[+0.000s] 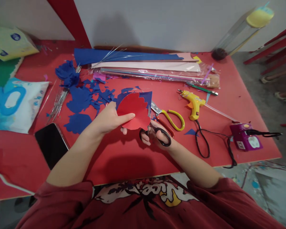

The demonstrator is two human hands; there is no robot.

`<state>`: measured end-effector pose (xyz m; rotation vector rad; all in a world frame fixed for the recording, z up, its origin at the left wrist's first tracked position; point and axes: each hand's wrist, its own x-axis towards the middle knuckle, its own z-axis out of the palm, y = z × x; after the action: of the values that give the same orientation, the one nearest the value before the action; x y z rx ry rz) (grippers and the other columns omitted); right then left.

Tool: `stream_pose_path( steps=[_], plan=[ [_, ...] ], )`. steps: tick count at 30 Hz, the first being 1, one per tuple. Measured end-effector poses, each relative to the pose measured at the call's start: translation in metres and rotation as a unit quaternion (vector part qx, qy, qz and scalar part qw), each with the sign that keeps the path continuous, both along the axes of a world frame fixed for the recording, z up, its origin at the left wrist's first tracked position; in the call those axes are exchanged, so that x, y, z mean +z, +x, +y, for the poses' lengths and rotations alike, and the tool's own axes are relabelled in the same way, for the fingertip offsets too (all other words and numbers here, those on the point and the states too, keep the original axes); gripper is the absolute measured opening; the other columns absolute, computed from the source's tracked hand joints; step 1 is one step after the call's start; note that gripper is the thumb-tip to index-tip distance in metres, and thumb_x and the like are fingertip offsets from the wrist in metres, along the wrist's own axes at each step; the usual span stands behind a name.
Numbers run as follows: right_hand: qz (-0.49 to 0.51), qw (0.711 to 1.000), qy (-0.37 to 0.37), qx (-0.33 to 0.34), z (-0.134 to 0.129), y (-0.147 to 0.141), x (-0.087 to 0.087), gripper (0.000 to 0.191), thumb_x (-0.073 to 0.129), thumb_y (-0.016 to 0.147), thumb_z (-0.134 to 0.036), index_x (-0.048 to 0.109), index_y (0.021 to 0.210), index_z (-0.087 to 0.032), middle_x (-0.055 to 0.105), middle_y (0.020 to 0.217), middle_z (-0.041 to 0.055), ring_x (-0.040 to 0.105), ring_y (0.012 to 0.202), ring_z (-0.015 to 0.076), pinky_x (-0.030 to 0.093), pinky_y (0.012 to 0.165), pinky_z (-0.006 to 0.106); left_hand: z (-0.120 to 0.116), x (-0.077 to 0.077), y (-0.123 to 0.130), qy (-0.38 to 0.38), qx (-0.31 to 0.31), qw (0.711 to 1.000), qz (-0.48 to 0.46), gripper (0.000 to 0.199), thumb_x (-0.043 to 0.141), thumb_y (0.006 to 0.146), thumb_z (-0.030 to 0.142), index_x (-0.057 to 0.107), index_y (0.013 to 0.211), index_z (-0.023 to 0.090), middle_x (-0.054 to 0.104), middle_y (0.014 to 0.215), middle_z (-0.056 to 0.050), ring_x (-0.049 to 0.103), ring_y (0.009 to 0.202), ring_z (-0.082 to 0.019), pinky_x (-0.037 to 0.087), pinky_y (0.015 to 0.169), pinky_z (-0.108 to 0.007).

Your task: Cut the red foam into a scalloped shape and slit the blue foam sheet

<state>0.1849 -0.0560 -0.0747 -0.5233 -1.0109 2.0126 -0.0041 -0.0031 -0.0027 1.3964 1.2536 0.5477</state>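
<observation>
Between thumb and fingers, my left hand (pixel 109 117) pinches a red petal-shaped template (pixel 134 109) with a scalloped edge, laid over a blue sheet (pixel 146 96). My right hand (pixel 154 133) has its fingers through the black handles of a pair of scissors (pixel 165 137). The blades reach up along the right edge of the red and blue pieces and are partly hidden there. Just beyond my right hand lie larger yellow-handled scissors (pixel 176 119) on the red table (pixel 124 168). Blue cut petals (pixel 78 123) and scraps (pixel 105 97) lie to the left of the held pieces.
At right are a yellow glue gun (pixel 193 103), its cord, a purple power box (pixel 245 136) and a green cutter (pixel 202 89). Rolled sheets (pixel 128 57) line the back. Left are wires (pixel 58 103), blue flowers (pixel 68 73), a phone (pixel 51 144) and wipes (pixel 26 105).
</observation>
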Motion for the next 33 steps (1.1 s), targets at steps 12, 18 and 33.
stream_pose_path(
  steps=[12,18,33],
  plan=[
    [-0.008,1.000,0.006,-0.013,0.000,0.000,0.004,0.046,0.058,0.074,-0.060,0.038,0.087,-0.021,0.041,0.062,-0.0051,0.039,0.049,0.0086,0.028,0.046,0.023,-0.001,0.000,0.006,-0.007,0.011,0.998,-0.056,0.021,0.064,0.073,0.031,0.057,0.084,0.013,0.061,0.056,0.001,0.053,0.034,-0.010,0.047,0.038,-0.022],
    [-0.027,0.999,-0.014,-0.031,0.001,-0.001,-0.002,0.046,0.055,0.075,-0.062,0.041,0.093,-0.022,0.049,0.070,-0.0028,0.049,0.055,0.0104,0.034,0.050,0.025,0.003,-0.013,0.012,0.022,0.088,0.987,-0.135,0.018,0.064,0.070,0.025,0.055,0.058,0.013,0.055,0.044,0.003,0.047,0.030,-0.007,0.042,0.033,-0.020],
    [-0.107,0.932,-0.040,-0.345,0.015,0.001,-0.005,0.043,0.073,0.061,-0.029,0.044,0.093,-0.026,0.056,0.083,-0.0033,0.057,0.066,0.0102,0.047,0.061,0.024,-0.005,-0.026,0.029,0.085,0.065,0.994,-0.020,0.019,0.057,0.077,0.030,0.059,0.067,0.014,0.060,0.046,0.001,0.057,0.040,-0.012,0.050,0.045,-0.021]
  ],
)
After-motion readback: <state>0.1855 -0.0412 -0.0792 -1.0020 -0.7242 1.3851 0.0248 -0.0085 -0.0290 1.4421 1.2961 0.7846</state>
